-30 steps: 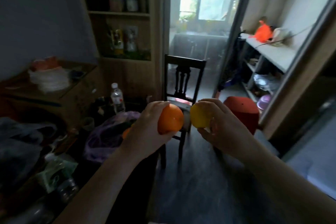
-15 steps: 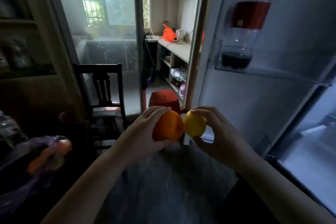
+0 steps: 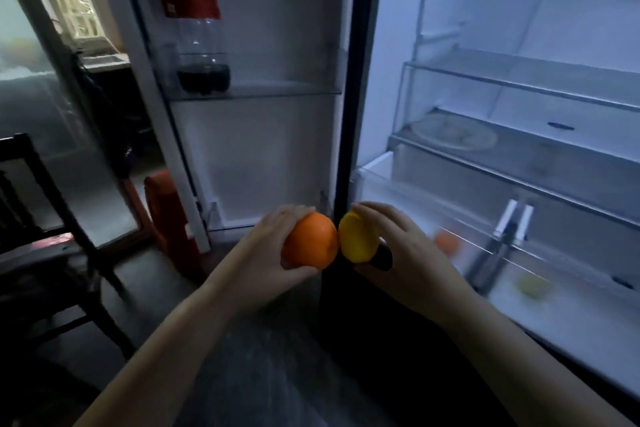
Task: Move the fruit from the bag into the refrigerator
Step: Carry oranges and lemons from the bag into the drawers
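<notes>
Cold blue light fills the open refrigerator (image 3: 519, 87), its shelves running from one to three o'clock. Its door (image 3: 277, 149) is swung wide at eleven, with a bottle (image 3: 202, 55) upright in the door shelf. My left hand (image 3: 263, 256) curls round an orange (image 3: 310, 241) and my right hand (image 3: 412, 263) curls round a yellow fruit (image 3: 358, 237). The two fruits touch just below centre. At three o'clock of my hands, the drawer (image 3: 388, 180) holds a small orange fruit (image 3: 446, 243) and a pale one (image 3: 531, 284), both blurred. A dark chair (image 3: 41, 204) stands at nine, with a red stool (image 3: 166, 215) between it and the door.
</notes>
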Available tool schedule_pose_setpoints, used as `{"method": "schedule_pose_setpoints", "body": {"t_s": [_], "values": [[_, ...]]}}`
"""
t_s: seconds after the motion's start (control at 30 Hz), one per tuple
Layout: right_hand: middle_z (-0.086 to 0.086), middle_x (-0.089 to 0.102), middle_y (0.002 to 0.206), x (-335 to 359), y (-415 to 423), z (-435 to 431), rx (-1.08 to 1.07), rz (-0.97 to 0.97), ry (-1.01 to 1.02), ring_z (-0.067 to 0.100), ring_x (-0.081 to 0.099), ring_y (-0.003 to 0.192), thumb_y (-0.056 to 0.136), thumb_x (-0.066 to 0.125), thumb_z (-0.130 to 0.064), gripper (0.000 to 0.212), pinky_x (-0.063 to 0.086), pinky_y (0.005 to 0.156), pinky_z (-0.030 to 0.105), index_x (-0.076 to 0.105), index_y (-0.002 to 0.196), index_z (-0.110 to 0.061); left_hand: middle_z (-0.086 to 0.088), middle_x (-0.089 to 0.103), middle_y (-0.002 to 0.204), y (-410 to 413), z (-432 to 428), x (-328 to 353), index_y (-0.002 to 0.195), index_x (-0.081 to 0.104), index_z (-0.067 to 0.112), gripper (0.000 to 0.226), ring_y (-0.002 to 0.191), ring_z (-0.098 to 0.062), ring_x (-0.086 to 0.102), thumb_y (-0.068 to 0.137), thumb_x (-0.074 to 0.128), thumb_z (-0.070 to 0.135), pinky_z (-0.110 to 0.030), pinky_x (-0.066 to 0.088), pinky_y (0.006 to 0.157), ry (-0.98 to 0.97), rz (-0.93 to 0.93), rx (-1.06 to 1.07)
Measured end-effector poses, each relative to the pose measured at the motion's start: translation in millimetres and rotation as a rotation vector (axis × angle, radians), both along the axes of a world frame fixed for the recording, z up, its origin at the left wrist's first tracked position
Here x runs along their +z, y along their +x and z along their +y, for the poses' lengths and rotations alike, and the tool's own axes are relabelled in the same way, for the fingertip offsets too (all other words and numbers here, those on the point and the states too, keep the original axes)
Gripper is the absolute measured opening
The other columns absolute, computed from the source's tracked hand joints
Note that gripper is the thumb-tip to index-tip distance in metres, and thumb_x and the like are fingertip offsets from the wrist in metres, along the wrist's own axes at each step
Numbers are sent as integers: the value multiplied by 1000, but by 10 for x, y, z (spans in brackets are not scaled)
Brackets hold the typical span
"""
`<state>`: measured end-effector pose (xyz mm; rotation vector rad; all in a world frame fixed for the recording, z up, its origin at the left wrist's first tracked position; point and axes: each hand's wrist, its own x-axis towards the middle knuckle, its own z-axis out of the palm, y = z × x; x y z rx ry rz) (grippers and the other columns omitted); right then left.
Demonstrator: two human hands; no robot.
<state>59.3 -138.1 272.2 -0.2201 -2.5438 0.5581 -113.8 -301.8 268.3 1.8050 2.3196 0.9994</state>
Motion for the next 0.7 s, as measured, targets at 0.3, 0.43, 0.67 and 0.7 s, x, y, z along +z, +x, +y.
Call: {"method": "schedule_pose_setpoints", "body": {"t_s": [0.3, 0.43, 0.67, 0.7], "values": [[-6, 44, 138, -31, 1392, 452, -332, 12, 2, 11, 47, 119, 73, 81, -22, 72, 36, 95, 10, 46, 136, -18, 15, 41, 130, 960, 1073, 40, 135, 41, 31, 76, 118, 5, 40, 69, 78, 32, -1, 24, 95, 14, -28, -341], [-5, 43, 139, -62, 1806, 596, -441, 22, 13, 11, 46, 121, 73, 80, -21, 71, 42, 97, 22, 46, 135, -16, 11, 43, 129, 1262, 1496, 35, 134, 42, 28, 72, 117, 1, 42, 70, 76, 31, -3, 31, 91, 18, -31, -479], [-7, 44, 139, -115, 2102, 1024, -624, 33, 22, 4, 41, 126, 73, 80, -21, 72, 33, 100, 13, 44, 136, -18, 10, 41, 134, 1421, 2331, 37, 136, 41, 28, 72, 121, -3, 42, 72, 74, 32, -7, 32, 95, 14, 0, -668], [-7, 44, 139, -115, 2087, 1110, -643, 35, 28, 3, 40, 126, 73, 80, -21, 73, 33, 100, 12, 44, 136, -19, 11, 40, 134, 1398, 2463, 37, 136, 40, 28, 73, 121, -3, 41, 72, 75, 32, -8, 33, 96, 14, 2, -688]]}}
